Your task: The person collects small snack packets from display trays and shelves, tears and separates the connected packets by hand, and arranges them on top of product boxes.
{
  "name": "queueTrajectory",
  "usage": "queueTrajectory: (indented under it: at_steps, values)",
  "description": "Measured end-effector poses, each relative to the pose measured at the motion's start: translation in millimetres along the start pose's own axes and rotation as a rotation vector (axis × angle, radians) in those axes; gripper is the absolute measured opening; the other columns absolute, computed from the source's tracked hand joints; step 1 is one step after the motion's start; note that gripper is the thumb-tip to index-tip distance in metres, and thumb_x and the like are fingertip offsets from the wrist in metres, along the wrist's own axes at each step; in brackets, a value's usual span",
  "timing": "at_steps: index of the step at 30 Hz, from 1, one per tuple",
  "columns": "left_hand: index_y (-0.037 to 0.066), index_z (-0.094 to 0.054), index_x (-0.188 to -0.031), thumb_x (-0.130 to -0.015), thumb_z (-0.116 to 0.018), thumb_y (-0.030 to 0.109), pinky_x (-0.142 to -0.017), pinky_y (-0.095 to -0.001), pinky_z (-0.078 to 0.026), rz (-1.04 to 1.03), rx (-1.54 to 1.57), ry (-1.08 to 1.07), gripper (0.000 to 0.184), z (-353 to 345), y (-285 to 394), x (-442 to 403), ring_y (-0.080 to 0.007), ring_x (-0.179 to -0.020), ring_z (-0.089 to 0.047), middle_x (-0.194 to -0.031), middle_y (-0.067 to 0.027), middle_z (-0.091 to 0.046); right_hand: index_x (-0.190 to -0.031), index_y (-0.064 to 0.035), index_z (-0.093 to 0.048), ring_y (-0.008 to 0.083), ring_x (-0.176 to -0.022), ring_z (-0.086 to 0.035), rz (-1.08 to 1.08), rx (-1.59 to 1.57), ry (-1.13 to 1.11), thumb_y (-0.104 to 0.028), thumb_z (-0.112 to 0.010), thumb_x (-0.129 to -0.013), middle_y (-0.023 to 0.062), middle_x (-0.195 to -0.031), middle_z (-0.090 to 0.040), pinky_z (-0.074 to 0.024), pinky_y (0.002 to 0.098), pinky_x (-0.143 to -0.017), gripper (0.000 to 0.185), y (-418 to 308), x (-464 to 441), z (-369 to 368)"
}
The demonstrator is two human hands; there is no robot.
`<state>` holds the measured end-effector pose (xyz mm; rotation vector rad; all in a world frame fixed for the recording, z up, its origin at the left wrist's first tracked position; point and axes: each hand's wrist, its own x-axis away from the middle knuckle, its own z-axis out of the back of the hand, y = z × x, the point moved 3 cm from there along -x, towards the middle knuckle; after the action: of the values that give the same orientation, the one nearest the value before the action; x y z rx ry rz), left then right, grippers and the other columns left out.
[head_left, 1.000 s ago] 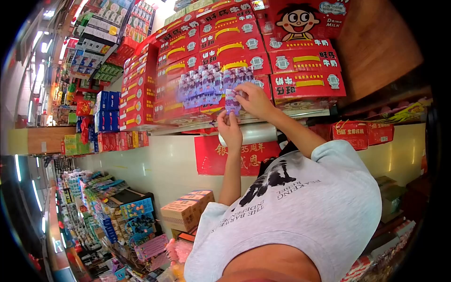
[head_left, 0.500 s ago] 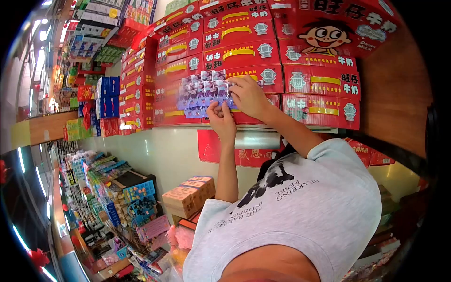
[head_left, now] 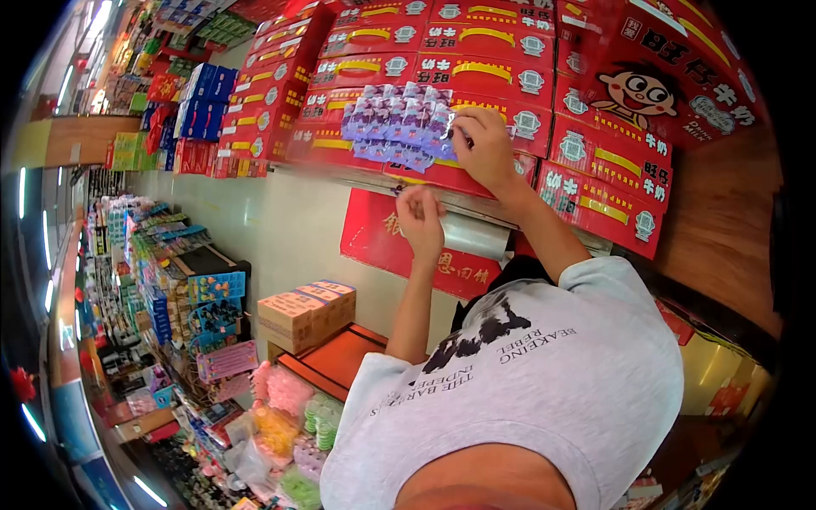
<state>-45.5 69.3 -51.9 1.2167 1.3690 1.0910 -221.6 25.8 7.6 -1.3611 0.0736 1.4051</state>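
Note:
A bunch of purple and white printed packets [head_left: 399, 123], in overlapping rows, hangs in front of the red cartons. At its right edge my right hand [head_left: 484, 151] is closed, with thumb and fingers pinching it. Lower down and apart from the packets, my left hand [head_left: 422, 219] is closed with its fingers pressed together. A tiny dark purple piece [head_left: 398, 191] shows at its fingertips; its kind is too small to make out.
Red milk cartons [head_left: 484, 42] with yellow handles are stacked ahead, and a bigger red carton [head_left: 646, 76] stands at the right. Brown boxes [head_left: 306, 314] sit at lower left near bagged colourful goods [head_left: 289, 425]. Shelves of goods line the left.
My left hand has pulled down and away from the packets. My right hand still grips their right edge. The view has shifted, showing more floor and the bagged goods.

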Motion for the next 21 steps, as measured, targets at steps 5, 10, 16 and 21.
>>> queueTrajectory:
  at_steps: [5,10,16,21]
  values:
    - [0.002,-0.047,-0.107,-0.092,-0.054,0.012,-0.052,-0.0223,-0.042,0.297,-0.101,0.010,0.019,66,-46,124,-0.0091,-0.061,-0.050,-0.076,-0.0035,-0.054,-0.082,-0.0037,-0.062,0.0292,-0.080,-0.057,0.148,-0.005,0.049,-0.001,-0.064,-0.069,0.0102,-0.085,-0.061,-0.0450,0.0383,-0.073,0.013,-19,13,7]
    - [0.002,-0.049,-0.107,-0.092,-0.054,0.016,-0.052,-0.0222,-0.042,0.522,-0.200,0.156,0.020,153,-68,264,-0.0095,-0.062,-0.052,-0.078,-0.0046,-0.057,-0.084,-0.0031,-0.061,0.0334,-0.083,-0.057,0.017,-0.134,-0.298,-0.004,-0.061,-0.075,0.0152,-0.087,-0.060,-0.0447,0.0407,-0.074,0.009,-75,91,3]
    - [0.003,-0.049,-0.106,-0.092,-0.055,0.018,-0.055,-0.0229,-0.043,0.519,-0.090,0.598,0.021,226,-61,367,-0.0098,-0.066,-0.053,-0.082,-0.0052,-0.058,-0.111,-0.0029,-0.060,0.0310,-0.093,-0.063,0.310,0.070,-2.117,-0.037,-0.068,-0.070,0.0201,-0.102,-0.064,-0.0501,0.0429,-0.079,0.054,-178,262,-5]
    - [0.002,-0.050,-0.106,-0.093,-0.054,0.019,-0.062,-0.0237,-0.044,0.395,0.034,0.747,0.022,234,-35,403,-0.0111,-0.071,-0.055,-0.085,-0.0060,-0.059,-0.107,-0.0003,-0.057,0.0332,-0.103,-0.057,0.597,0.052,-2.053,-0.037,-0.065,-0.075,0.0197,-0.108,-0.060,-0.0469,0.0423,-0.084,0.050,-260,328,-9]
